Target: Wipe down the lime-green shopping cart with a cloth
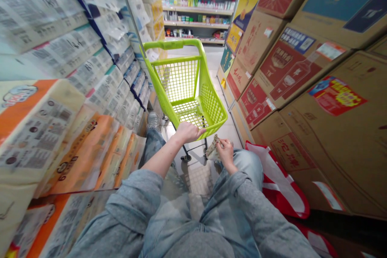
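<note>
A lime-green plastic shopping cart with lattice sides stands in front of me on dark wheels, and its basket holds nothing. My left hand is closed over the cart's near rim. Low beside the cart's near right corner, my right hand pinches a small pale patterned pouch by its upper edge. The pouch hangs over my right knee, apart from the cart. A ring shows on one finger of that hand.
Packs of tissue paper are stacked along the left side. Cardboard boxes rise on the right, with a red and white bag at their foot. Shelves of small bottles stand across the aisle's far end. Pale floor tiles run between.
</note>
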`<state>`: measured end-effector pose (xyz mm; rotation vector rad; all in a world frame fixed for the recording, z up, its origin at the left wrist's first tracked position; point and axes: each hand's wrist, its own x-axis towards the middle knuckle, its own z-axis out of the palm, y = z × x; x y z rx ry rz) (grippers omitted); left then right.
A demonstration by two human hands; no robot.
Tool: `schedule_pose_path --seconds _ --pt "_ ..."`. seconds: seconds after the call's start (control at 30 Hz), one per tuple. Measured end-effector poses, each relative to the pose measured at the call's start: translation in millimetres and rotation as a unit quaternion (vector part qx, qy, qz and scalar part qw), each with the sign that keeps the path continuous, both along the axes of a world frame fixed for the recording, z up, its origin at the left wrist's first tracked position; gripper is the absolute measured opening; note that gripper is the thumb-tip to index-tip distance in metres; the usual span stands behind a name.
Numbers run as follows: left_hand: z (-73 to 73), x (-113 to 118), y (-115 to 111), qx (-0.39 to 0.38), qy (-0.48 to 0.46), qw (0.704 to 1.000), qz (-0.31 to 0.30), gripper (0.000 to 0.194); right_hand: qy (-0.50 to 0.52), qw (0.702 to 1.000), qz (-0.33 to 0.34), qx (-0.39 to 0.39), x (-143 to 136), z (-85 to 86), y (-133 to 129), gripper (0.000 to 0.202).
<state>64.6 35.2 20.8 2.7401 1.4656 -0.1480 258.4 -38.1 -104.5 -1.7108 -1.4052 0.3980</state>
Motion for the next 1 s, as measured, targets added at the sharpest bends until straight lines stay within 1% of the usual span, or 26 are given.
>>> schedule_pose_path --seconds 0.07,0.17,0.3,0.4,0.57,0.73,0.9,1.0 --pt "-0.8 0.7 -0.3 0.000 -0.002 1.000 0.001 0.076 0.008 1.000 -0.028 0.011 -2.1 -1.4 1.5 0.032" --pt "-1.6 1.6 -0.8 -0.002 -0.002 1.000 0.002 0.076 0.000 0.999 -0.038 0.020 -6.4 2.9 13.6 0.033" --pt "-2.1 2.9 -0.6 -0.002 -0.007 1.000 0.000 0.077 -0.028 0.999 -0.023 -0.014 -10.0 6.1 30.5 0.034" --pt "-2.2 3.8 0.4 -0.006 -0.008 1.000 0.003 0.077 -0.047 0.998 -0.010 -0.030 -7.9 4.7 35.8 0.034" --pt "-2.6 4.0 2.0 -0.010 -0.004 1.000 0.007 0.077 -0.043 0.998 -0.011 -0.034 -1.4 7.9 39.5 0.029" --pt "-4.5 1.7 2.3 -0.006 -0.004 1.000 0.007 0.077 -0.035 0.998 -0.026 -0.047 -4.5 16.0 40.7 0.027" --pt "-4.6 -3.3 0.6 0.003 -0.005 1.000 0.004 0.077 -0.069 0.995 -0.017 -0.069 -6.2 23.9 36.9 0.026" --pt "-3.4 -4.8 -0.2 0.003 -0.007 1.000 0.005 0.077 -0.105 0.989 0.011 -0.100 -3.1 23.2 27.8 0.022"
